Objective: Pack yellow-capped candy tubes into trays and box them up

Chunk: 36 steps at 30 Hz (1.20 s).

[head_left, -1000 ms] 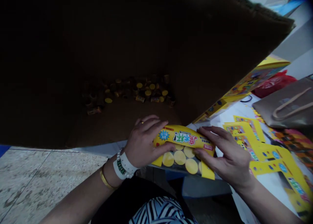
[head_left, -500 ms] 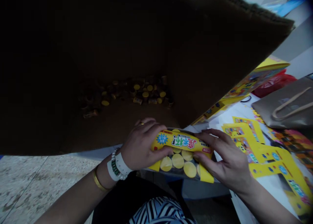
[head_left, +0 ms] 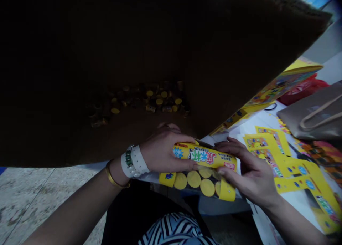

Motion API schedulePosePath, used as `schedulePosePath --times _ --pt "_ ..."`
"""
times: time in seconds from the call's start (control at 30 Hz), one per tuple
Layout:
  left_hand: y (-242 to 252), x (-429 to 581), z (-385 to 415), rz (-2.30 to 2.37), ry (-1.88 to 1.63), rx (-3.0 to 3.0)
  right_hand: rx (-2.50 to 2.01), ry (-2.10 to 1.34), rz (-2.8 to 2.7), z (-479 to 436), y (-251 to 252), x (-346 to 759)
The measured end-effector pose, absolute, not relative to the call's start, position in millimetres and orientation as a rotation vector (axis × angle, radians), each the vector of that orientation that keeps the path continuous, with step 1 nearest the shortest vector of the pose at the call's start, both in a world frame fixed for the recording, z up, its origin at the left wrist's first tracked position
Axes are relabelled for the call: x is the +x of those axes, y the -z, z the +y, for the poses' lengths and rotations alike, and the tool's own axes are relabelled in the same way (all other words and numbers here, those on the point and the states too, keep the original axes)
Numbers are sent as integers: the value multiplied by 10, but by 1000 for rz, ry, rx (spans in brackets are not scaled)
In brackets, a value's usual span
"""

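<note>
The left hand has slid to the right, and the yellow card pack (head_left: 204, 156) now lies flatter across the person's lap. Both hands are on the pack, and the fingers are closed on it. The left hand (head_left: 162, 150) lies over the top with its thumb along the card, and the right hand (head_left: 247, 170) wraps the right end. The work in hand looks like pressing and shaping the pack. Its top strip sits above a clear tray of round yellow lids (head_left: 193, 179), and a yellow flap stands at each lower corner. The brown cardboard box (head_left: 133, 141) rises just behind the left hand, and small tubs (head_left: 157, 102) lie deep inside it. Flat yellow cards (head_left: 278, 156) lie near the right hand on the white counter (head_left: 267, 118), so that side is tight for moving. Striped clothes (head_left: 171, 230) sit just below the pack, and the floor (head_left: 45, 198) lies off to the left.
</note>
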<state>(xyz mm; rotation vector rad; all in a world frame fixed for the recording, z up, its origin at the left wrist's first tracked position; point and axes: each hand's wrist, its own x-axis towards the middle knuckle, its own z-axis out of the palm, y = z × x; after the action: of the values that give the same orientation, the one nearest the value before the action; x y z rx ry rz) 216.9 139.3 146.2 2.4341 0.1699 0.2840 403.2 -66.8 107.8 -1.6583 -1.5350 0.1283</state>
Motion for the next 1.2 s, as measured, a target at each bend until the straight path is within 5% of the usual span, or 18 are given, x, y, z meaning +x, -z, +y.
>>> schedulePosePath --times 0.7,0.97,1.2 --pt "-1230 2216 1481 266 -509 2292 -1778 -38 -1459 -541 -1014 4058" --pt "-1280 2144 1524 177 -288 2122 -1834 -92 -1589 -517 -1140 4178" --pt "-1110 2039 1484 248 -732 2207 -1869 -198 -1477 -448 -1155 4191"
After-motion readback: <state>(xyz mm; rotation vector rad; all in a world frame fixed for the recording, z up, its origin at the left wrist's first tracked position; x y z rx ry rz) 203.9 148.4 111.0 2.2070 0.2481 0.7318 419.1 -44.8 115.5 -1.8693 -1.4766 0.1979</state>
